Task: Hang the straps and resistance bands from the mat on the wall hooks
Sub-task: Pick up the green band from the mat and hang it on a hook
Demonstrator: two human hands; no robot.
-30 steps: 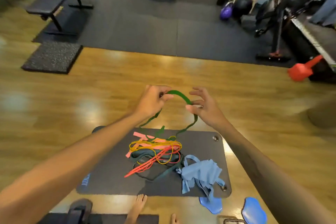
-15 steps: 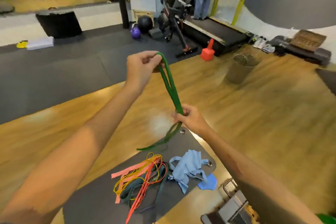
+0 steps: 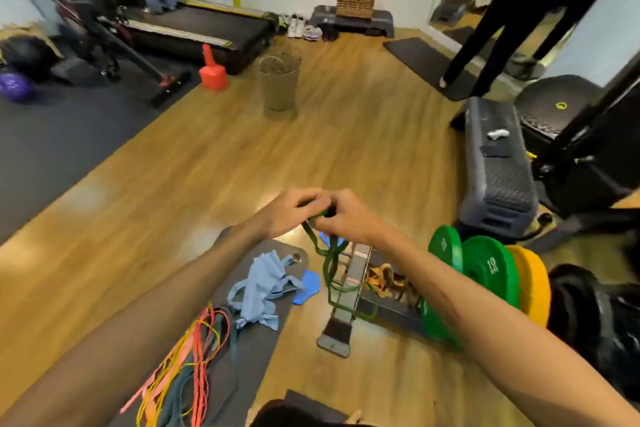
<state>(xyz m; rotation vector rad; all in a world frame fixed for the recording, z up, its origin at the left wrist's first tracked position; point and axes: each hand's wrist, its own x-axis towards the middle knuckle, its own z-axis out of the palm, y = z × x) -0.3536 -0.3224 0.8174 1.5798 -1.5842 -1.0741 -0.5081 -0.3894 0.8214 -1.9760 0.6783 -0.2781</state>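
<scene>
You've swung right since a moment ago, and your hands, then spread along the green band [image 3: 329, 263], have come together in front of you. Left hand [image 3: 292, 211] and right hand [image 3: 346, 217] both pinch it at the top, fingers curled tight, its loops dangling below. Early going, I'd say: no hooks in view, nothing hung. The orange, yellow and dark bands [image 3: 187, 367] and the blue straps [image 3: 263, 288] remain on the mat [image 3: 256, 343].

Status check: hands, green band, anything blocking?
Left hand and right hand both grip green band. Loops dangle off mat. Other bands remain there. No hooks visible.
</scene>
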